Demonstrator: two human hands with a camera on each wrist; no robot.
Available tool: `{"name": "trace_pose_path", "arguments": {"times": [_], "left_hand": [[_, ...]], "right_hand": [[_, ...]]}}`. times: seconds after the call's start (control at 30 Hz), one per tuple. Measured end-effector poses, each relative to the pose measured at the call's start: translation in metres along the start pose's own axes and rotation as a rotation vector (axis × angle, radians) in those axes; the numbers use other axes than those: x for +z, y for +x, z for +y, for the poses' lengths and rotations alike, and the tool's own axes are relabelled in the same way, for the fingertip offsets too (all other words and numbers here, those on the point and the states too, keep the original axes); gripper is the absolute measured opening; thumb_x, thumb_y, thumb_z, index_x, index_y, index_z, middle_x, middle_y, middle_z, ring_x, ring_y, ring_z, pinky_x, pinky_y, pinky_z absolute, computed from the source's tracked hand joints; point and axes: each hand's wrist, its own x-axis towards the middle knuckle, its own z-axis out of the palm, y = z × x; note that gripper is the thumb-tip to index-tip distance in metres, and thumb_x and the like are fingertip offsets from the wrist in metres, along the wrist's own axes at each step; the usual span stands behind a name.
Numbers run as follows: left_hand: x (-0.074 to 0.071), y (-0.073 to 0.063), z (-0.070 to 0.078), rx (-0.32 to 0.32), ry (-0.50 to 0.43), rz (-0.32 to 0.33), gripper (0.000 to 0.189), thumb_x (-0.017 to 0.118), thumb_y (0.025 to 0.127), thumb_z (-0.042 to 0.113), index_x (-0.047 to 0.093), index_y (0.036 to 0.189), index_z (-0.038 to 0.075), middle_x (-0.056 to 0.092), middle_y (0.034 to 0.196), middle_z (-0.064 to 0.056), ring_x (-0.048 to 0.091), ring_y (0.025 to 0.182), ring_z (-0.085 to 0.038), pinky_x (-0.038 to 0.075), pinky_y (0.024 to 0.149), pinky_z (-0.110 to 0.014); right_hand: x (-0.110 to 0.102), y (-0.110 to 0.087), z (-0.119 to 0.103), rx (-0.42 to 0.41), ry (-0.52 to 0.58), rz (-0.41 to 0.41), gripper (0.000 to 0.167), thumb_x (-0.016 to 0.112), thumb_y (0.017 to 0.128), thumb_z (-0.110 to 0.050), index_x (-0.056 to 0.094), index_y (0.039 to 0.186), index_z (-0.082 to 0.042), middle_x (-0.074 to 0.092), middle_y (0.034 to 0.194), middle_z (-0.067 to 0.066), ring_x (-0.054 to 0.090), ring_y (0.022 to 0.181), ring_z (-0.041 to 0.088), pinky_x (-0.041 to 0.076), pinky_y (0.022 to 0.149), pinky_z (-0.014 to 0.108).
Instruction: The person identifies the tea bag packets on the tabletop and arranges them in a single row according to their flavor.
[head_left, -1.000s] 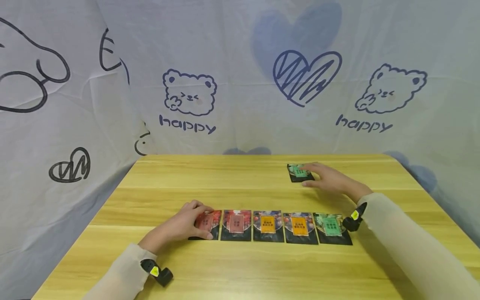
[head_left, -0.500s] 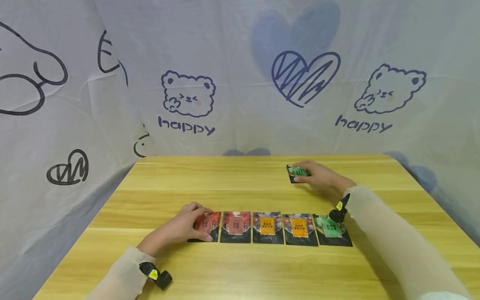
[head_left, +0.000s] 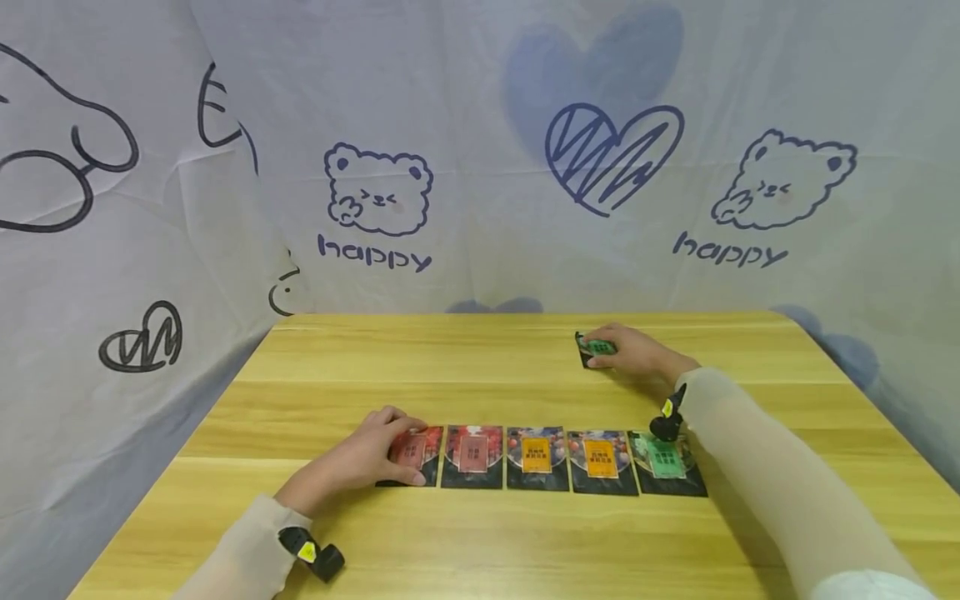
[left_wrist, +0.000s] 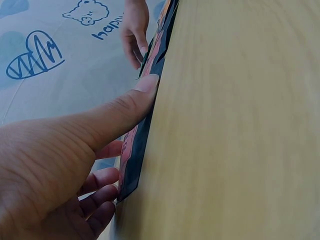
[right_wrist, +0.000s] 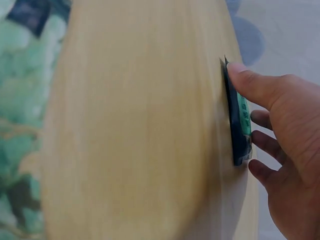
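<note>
A red-labelled tea sachet (head_left: 408, 457) lies flat at the left end of a row. My left hand (head_left: 375, 450) rests over its left side, the thumb straight along the near edge and the relaxed fingers at the far side. Toward the back of the table, my right hand (head_left: 637, 350) pinches a green-labelled tea sachet (head_left: 588, 354), covering much of it. In the right wrist view the thumb presses on that green sachet (right_wrist: 235, 120), and the other fingers sit along its opposite side.
Right of the left hand, the row continues with a second red sachet (head_left: 472, 457), two orange-labelled sachets (head_left: 537, 458) and another green sachet (head_left: 663, 467), partly under the right wrist's camera. Printed white cloth (head_left: 495, 208) hangs behind the wooden table (head_left: 487, 542).
My right hand has shifted left over the back green sachet, and its thumb and fingers have drawn in on it. The left hand has stayed in place on the red sachet.
</note>
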Motion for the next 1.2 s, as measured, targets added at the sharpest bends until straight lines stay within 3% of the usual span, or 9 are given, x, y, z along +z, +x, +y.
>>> {"name": "trace_pose_path", "arguments": {"times": [0.3,0.53,1.2], "left_hand": [[0.001,0.001,-0.001,-0.012,0.005,-0.003,0.078,0.080,0.074,0.054,0.055,0.137,0.016,0.047,0.124,-0.005,0.043,0.109,-0.024,0.042,0.089,-0.046],[0.001,0.001,-0.001,-0.010,0.004,-0.003,0.078,0.080,0.074,0.054,0.055,0.137,0.015,0.047,0.124,-0.005,0.042,0.109,-0.024,0.041,0.089,-0.047],[0.002,0.000,-0.002,0.001,0.003,-0.003,0.079,0.079,0.075,0.055,0.055,0.138,0.015,0.046,0.125,-0.005,0.042,0.109,-0.024,0.041,0.089,-0.046]], "right_hand": [[0.000,-0.009,0.000,-0.025,-0.067,0.005,0.044,0.062,0.098,-0.028,0.057,0.137,-0.009,0.043,0.139,0.023,0.042,0.126,0.044,0.033,0.101,0.060],[-0.004,-0.017,0.002,-0.028,-0.040,-0.009,0.045,0.065,0.096,-0.024,0.057,0.137,-0.007,0.044,0.139,0.024,0.042,0.126,0.044,0.033,0.101,0.060],[-0.008,-0.042,0.015,-0.046,-0.046,-0.006,0.047,0.071,0.091,-0.037,0.064,0.130,-0.012,0.047,0.133,0.019,0.043,0.121,0.042,0.036,0.096,0.061]]}}
